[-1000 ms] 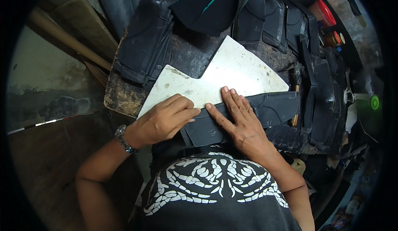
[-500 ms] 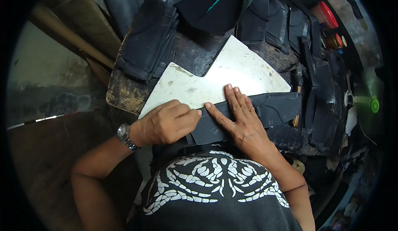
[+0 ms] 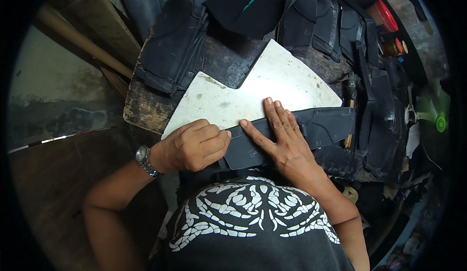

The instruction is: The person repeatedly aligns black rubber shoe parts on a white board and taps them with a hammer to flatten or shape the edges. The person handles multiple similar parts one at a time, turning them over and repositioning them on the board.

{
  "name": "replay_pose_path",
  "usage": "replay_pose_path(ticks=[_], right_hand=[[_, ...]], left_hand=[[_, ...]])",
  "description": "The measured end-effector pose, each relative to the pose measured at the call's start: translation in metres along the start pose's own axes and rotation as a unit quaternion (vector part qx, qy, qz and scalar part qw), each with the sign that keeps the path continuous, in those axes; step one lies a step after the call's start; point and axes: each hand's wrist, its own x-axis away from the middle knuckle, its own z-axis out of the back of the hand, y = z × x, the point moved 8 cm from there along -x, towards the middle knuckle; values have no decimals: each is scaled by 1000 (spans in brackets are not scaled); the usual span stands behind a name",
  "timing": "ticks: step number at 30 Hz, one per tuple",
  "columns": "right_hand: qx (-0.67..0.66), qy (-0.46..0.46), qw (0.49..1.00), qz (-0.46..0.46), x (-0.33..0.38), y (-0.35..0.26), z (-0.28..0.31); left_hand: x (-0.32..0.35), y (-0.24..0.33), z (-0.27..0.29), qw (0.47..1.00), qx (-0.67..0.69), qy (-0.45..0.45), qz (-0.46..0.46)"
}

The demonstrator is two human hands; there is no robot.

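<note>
A dark cut piece of leather-like material lies flat across the near edge of a white slab, extending to the right over the tabletop.

Right hand: laid flat, palm down, on the dark piece. Fingers extended and close together, thumb spread to the left. The grip is apart; nothing is clamped in it.

Left hand: curled into a loose fist at the left end of the dark piece, touching its edge. The grip is together, the fingers folded in; whether they pinch the edge or a small tool cannot be told. A wristwatch sits on this wrist.

Stacks of dark cut pieces lie beyond and to the right of the slab. A red-capped container stands at the far right.
</note>
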Motion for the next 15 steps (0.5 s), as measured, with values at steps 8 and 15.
replay_pose_path(ticks=[8, 15], right_hand=[[6, -2, 1000, 14, 0, -2, -1], [-55, -1, 998, -27, -1, -1, -1]], left_hand=[[4, -10, 0, 997, 45, -28, 58], [17, -12, 2, 992, 75, -40, 94]])
